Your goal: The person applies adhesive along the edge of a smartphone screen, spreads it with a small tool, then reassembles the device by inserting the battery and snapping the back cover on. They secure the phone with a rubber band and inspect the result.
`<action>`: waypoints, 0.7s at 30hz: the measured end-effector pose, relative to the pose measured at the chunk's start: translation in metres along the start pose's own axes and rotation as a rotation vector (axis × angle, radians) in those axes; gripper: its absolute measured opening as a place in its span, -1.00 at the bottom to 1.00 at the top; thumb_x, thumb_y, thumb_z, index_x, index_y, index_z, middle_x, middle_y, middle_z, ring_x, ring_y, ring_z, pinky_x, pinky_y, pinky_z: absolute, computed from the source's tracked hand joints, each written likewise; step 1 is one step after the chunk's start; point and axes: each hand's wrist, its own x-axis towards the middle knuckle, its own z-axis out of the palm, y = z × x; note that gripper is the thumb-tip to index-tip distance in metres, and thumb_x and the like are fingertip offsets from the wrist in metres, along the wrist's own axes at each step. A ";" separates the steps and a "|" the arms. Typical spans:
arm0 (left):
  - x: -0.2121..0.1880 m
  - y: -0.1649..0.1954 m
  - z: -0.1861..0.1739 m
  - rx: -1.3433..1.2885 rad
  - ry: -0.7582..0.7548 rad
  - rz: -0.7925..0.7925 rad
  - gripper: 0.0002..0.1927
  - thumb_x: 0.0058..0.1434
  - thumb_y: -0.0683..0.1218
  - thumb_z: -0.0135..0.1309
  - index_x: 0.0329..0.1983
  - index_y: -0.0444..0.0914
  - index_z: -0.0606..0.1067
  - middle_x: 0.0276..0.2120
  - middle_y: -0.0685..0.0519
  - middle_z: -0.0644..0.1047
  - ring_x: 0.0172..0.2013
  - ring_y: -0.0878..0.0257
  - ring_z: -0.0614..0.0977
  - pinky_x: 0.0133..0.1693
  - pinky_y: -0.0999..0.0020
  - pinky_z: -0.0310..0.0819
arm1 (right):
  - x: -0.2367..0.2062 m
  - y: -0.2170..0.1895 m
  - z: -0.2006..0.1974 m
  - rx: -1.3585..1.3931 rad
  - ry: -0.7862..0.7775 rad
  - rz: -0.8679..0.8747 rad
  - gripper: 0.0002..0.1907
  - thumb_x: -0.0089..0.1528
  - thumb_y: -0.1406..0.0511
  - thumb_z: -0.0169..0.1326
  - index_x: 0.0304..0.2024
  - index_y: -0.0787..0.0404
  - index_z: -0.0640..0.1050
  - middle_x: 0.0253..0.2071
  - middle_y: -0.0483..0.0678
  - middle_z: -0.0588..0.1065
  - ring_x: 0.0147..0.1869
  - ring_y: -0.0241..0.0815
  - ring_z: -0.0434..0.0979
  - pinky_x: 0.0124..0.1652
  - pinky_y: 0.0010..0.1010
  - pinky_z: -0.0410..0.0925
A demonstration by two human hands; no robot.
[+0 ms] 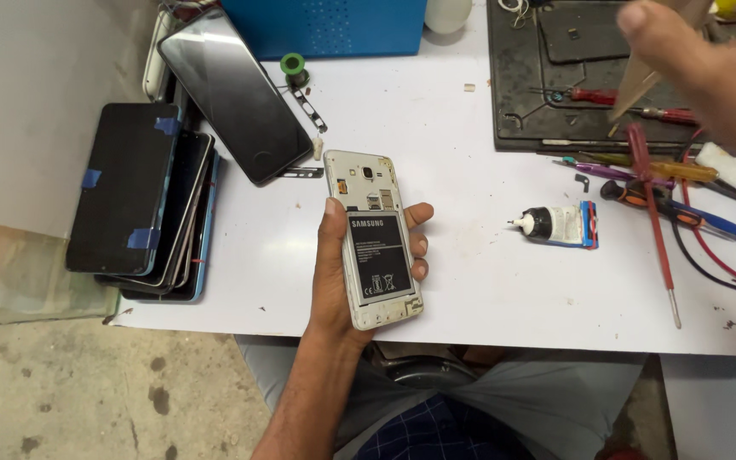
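The phone (374,240) is a white handset lying face down in the left hand (334,281), its back cover off. A dark rectangular battery (380,259) with pale print fills the lower part of the open shell; above the battery sit small metal card slots and, near the top edge, the camera lens. The phone is held roughly flat, its long axis running away from the person and tilted slightly leftward, above the near edge of the white table (470,281). The thumb lies along its left edge and the fingertips curl round its right edge.

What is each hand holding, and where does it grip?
The left hand cradles an opened phone by its long edges, battery side up. The right hand is blurred; whether it holds anything cannot be told.
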 end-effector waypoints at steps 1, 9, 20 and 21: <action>0.001 -0.001 0.001 -0.004 -0.009 0.000 0.03 0.32 0.43 -0.13 0.49 -0.47 0.03 -0.06 -0.36 0.50 -0.31 0.18 0.66 -0.40 0.37 0.66 | -0.016 -0.004 0.000 -0.084 -0.018 0.168 -0.43 0.46 -0.08 0.11 -0.06 0.34 0.64 -0.38 0.16 0.58 -0.39 -0.13 0.59 -0.32 -0.23 0.48; -0.002 -0.014 0.012 -0.087 -0.011 0.003 -0.09 0.35 0.40 -0.16 0.42 -0.41 0.14 -0.01 -0.28 0.50 -0.22 0.14 0.65 -0.35 0.34 0.66 | -0.099 -0.091 0.024 0.717 0.425 -0.201 -0.46 0.45 0.25 0.26 0.21 0.23 0.17 0.09 -0.04 0.32 0.05 -0.32 0.42 0.03 -0.57 0.40; -0.002 -0.024 0.013 0.056 0.098 0.067 -0.15 0.32 0.44 -0.18 0.32 -0.35 0.26 0.01 -0.25 0.50 -0.07 0.09 0.66 -0.16 0.28 0.69 | -0.173 -0.191 0.041 0.651 0.163 -0.047 -0.51 0.17 0.20 0.20 0.07 0.32 0.48 0.13 0.27 0.42 0.16 0.02 0.57 0.01 -0.32 0.54; -0.003 -0.024 0.014 0.084 0.132 0.071 -0.16 0.28 0.45 -0.19 0.30 -0.30 0.26 0.01 -0.23 0.51 -0.07 0.10 0.66 -0.17 0.28 0.69 | -0.172 -0.195 0.040 0.653 0.154 -0.054 -0.51 0.16 0.18 0.21 0.06 0.32 0.49 0.13 0.28 0.41 0.13 0.02 0.58 -0.02 -0.31 0.54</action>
